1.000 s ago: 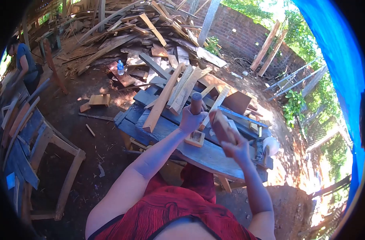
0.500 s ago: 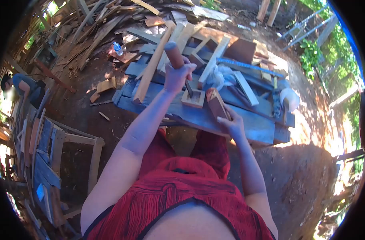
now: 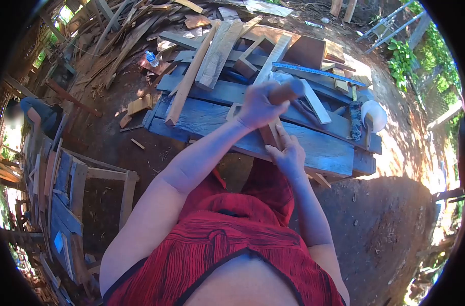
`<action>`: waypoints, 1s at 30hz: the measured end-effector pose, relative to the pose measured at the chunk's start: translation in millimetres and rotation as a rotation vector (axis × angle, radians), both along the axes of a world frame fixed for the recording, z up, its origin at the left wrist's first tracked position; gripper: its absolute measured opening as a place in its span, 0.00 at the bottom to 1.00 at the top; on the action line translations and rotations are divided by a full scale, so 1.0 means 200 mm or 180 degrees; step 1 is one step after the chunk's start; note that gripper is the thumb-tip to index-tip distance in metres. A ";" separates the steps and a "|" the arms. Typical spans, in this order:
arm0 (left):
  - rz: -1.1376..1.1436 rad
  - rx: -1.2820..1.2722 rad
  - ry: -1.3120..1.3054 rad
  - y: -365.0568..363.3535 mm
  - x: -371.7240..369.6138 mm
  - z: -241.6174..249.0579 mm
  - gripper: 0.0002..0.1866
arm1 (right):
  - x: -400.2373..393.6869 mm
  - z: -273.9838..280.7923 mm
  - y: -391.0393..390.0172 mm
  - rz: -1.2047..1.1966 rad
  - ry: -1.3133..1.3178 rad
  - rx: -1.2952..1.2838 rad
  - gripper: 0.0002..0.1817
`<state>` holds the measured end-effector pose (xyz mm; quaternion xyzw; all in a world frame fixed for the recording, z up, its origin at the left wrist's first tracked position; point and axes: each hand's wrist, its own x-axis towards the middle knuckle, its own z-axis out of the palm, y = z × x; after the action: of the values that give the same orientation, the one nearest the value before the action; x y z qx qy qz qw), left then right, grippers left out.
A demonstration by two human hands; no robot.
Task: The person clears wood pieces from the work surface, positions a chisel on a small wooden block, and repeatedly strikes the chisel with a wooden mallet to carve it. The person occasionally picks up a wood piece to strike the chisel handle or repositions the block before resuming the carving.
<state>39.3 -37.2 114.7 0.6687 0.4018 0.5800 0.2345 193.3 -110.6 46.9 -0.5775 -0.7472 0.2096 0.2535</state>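
Observation:
My left hand (image 3: 263,106) is wrapped round the thick wooden handle (image 3: 287,92) of a tool, above the front of the bench. The tool's blade is hidden now. Below it, my right hand (image 3: 288,155) grips a brown wooden block (image 3: 268,135) near the bench edge, its thumb on the near side. The upper end of the block is covered by my left hand. Just left of the block, a pale square wooden piece (image 3: 233,111) shows only in part behind my left hand and wrist.
The blue-grey bench (image 3: 319,148) carries long boards (image 3: 219,53), a blue ruler (image 3: 319,75) and a white round container (image 3: 373,116). A water bottle (image 3: 152,58) stands beyond its left side. At far left are a wooden frame (image 3: 107,174) and another person (image 3: 41,115).
My left hand has moved right with the tool, away from the square piece and over the block. My right hand and the block have shifted slightly left.

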 end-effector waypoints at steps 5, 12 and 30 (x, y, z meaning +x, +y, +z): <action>-0.0021 0.0363 0.0895 -0.11 0.12 -0.06 0.13 | 0.12 -0.02 0.02 0.0046 0.2511 -0.1096 0.32; -0.0142 0.0265 0.1302 -0.14 0.13 -0.10 0.16 | 0.45 0.29 -0.14 -0.1171 0.3227 0.0637 0.28; -0.0239 -0.0222 0.1007 -0.12 0.04 0.01 0.15 | 0.44 0.59 -0.03 -0.3443 0.3352 0.2859 0.30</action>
<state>46.3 -61.9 117.5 0.7576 0.4283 0.4440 0.2130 280.4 -117.0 164.8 -0.5263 -0.1688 -0.0140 0.8333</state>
